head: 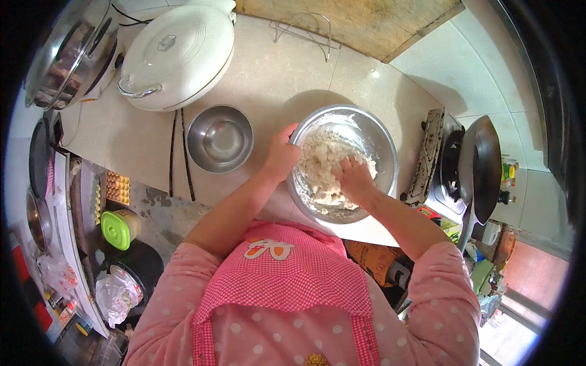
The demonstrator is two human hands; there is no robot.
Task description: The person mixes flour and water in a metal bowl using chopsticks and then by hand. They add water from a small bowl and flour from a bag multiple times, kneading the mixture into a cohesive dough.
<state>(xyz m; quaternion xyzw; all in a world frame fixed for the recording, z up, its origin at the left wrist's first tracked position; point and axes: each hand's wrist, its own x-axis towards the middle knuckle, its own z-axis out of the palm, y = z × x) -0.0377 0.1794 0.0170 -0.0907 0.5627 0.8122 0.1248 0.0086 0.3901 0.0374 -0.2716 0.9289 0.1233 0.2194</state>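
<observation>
A large stainless steel mixing bowl [389, 155] stands on the countertop in front of me, its inner wall smeared with flour. Shaggy, floury dough [320, 155] covers much of its bottom. My left hand [283, 153] grips the bowl's left rim, thumb over the edge. Inside the bowl, my right hand [356, 179] has its fingers curled into the dough at the right side; the fingertips are partly hidden in it. A smaller steel bowl [220, 139] sits to the left of my left hand, with a pair of dark chopsticks [187, 160] beside it.
A white lidded electric pan [178, 55] and a glass-lidded pot [73, 64] occupy the back left. Behind the bowl are a wire rack [306, 34] and a wooden board [320, 18]. At right, a wok [483, 169] rests by a gas stove [430, 155]. Eggs [118, 187] lie lower left.
</observation>
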